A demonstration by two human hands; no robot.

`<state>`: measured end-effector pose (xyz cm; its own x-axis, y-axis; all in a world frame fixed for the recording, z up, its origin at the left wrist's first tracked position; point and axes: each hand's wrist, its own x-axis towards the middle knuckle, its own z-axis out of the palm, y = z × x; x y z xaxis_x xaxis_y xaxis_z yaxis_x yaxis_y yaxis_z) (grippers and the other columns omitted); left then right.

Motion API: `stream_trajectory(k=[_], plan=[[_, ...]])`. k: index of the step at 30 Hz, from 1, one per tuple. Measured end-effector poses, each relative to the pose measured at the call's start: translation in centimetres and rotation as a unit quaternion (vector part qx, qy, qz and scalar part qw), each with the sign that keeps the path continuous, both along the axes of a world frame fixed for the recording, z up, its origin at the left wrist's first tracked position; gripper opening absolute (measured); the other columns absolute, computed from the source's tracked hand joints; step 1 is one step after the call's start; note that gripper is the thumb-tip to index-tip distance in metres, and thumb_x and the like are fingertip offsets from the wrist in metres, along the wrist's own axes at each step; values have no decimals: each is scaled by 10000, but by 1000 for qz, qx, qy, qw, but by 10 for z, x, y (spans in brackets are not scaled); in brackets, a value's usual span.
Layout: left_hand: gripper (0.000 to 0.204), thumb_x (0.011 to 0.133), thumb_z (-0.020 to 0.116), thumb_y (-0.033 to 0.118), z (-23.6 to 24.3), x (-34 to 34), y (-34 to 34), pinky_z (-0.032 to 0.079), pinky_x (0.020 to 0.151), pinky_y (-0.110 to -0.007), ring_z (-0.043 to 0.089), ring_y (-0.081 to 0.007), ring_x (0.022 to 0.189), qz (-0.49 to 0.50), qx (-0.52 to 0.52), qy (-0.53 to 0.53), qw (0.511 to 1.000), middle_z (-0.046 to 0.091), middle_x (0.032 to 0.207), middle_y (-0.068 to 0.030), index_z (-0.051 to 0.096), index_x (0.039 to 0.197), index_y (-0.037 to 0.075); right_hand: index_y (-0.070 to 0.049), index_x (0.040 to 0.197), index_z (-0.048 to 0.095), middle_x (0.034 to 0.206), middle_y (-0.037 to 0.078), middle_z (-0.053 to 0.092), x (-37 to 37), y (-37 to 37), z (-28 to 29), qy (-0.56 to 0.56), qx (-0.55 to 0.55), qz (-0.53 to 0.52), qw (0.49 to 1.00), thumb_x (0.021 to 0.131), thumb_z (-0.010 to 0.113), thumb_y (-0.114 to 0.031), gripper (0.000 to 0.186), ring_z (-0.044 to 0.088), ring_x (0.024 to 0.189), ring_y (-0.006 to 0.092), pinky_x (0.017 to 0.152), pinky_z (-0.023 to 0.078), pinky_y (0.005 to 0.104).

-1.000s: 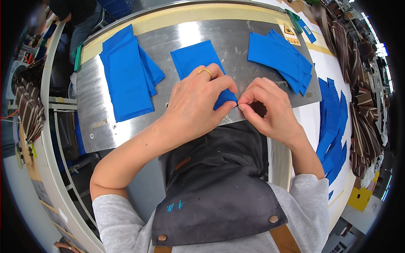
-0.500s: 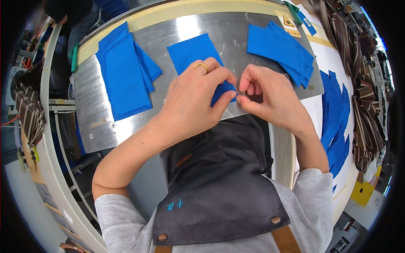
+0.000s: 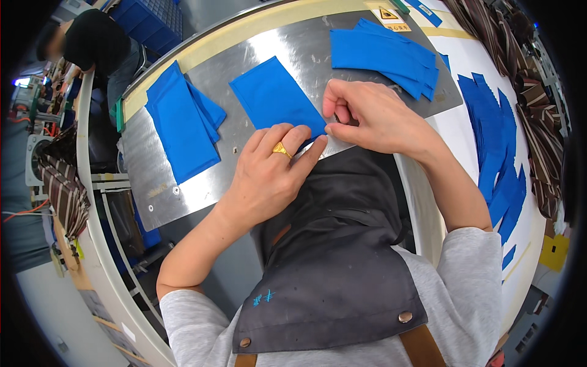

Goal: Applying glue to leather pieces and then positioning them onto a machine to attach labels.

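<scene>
A flat rectangular blue fabric piece point(image 3: 275, 92) with a seam line along its edges lies on the metal plate in front of me. My left hand point(image 3: 266, 168), with a gold ring, has its fingers curled over the piece's near edge. Its thumb reaches toward the near right corner. My right hand point(image 3: 379, 116) is closed in a pinch at that same corner, thumb and forefinger together and the other fingers curled in. What lies between those fingertips is mostly hidden.
A stack of blue fabric pieces point(image 3: 180, 125) lies left on the metal plate point(image 3: 214, 174). Another stack point(image 3: 382, 58) fans out at the far right. More blue pieces point(image 3: 489, 134) cover the white surface at right, beside striped cloth point(image 3: 538, 122). A person point(image 3: 101, 43) bends at the far left.
My left hand has moved off the corner, left and nearer to me, uncovering more of the fabric piece. The right hand stays at the corner. The whole view has shifted and turned slightly.
</scene>
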<state>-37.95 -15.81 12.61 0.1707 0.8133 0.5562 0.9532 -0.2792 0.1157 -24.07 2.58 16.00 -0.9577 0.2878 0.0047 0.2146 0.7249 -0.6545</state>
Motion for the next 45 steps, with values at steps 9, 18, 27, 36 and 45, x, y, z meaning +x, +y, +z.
stream_trajectory(k=[9, 18, 27, 36, 45], plan=[[396, 777, 781, 104, 5, 13, -8, 465, 875, -422, 567, -310, 1046, 66, -49, -97, 992, 577, 1170, -96, 706, 1166, 75, -57, 902, 596, 693, 35, 547, 1, -3, -1, 19, -36, -20, 999, 815, 721, -100, 158, 519, 628, 192, 590, 416, 334], [408, 759, 797, 108, 6, 15, -8, 453, 915, -439, 556, -325, 1093, 72, -54, -115, 989, 579, 1186, -107, 708, 1155, 71, -88, 1100, 733, 947, 54, 638, 34, -17, -43, 284, 220, 50, 932, 749, 699, 0, 363, 599, 829, 247, 723, 483, 353], [482, 730, 815, 102, -6, 22, -17, 495, 881, -426, 582, -302, 1058, 99, -18, -35, 994, 579, 1185, -107, 692, 1194, 62, -92, 1102, 729, 994, 50, 643, 36, -23, -30, 231, 296, 56, 925, 739, 696, -16, 372, 611, 892, 245, 758, 504, 362], [296, 730, 809, 12, -4, 22, -24, 517, 813, -346, 641, -262, 949, 131, -12, -113, 985, 660, 1070, -71, 661, 982, 58, -126, 1209, 664, 1290, 73, 618, 31, -21, -25, 220, 83, 26, 972, 798, 747, -110, 419, 601, 1126, 292, 910, 477, 392], [215, 983, 654, 86, 46, 22, -24, 515, 702, -189, 644, -32, 778, 73, -88, -690, 715, 733, 869, -43, 596, 1165, -12, -15, 1028, 687, 913, 99, 734, 20, -43, 11, 184, -257, -16, 949, 901, 704, -81, 144, 699, 866, 162, 775, 510, 284]])
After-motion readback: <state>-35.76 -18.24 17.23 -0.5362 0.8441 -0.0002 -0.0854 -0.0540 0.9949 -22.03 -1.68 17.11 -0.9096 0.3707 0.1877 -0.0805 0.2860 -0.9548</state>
